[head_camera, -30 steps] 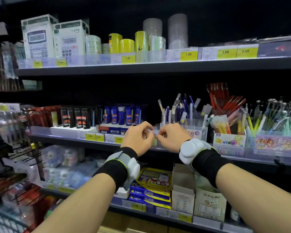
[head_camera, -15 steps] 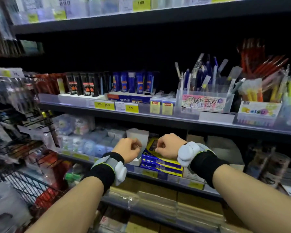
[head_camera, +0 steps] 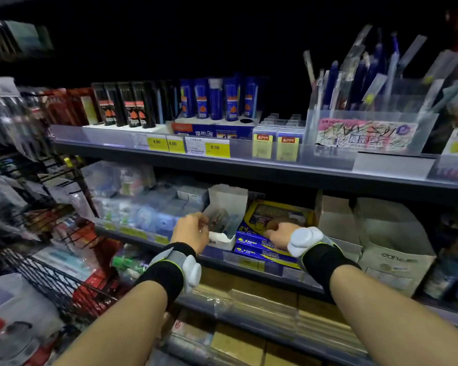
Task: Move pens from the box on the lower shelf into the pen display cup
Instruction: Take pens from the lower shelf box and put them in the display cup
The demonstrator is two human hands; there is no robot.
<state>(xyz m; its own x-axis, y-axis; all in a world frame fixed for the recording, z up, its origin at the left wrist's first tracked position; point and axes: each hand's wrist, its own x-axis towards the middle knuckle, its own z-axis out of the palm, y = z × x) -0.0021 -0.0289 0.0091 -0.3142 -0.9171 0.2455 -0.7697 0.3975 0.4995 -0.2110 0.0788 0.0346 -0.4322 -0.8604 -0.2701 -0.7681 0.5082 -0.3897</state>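
Observation:
A small white open box (head_camera: 226, 207) stands on the lower shelf with wrapped pens (head_camera: 218, 219) lying inside. My left hand (head_camera: 192, 231) is at the box's left front edge, fingers curled against it; whether it grips a pen is unclear. My right hand (head_camera: 278, 233) rests with fingers bent on the blue and yellow boxes (head_camera: 262, 247) just right of the white box, holding nothing I can see. The clear pen display cup (head_camera: 365, 128), with a scribbled label and several blue and clear-wrapped pens standing in it, is on the upper shelf at right.
The upper shelf edge (head_camera: 222, 165) overhangs the lower shelf. Blue tubes (head_camera: 217, 101) and black packs (head_camera: 127, 107) stand left of the cup. Cardboard boxes (head_camera: 381, 239) sit right of my right hand. A wire rack (head_camera: 50, 273) with goods juts out at left.
Both hands dropped from the upper shelf edge down to the lower shelf. The view tilted down and moved closer. My left hand reached the white box; my right settled on the blue boxes.

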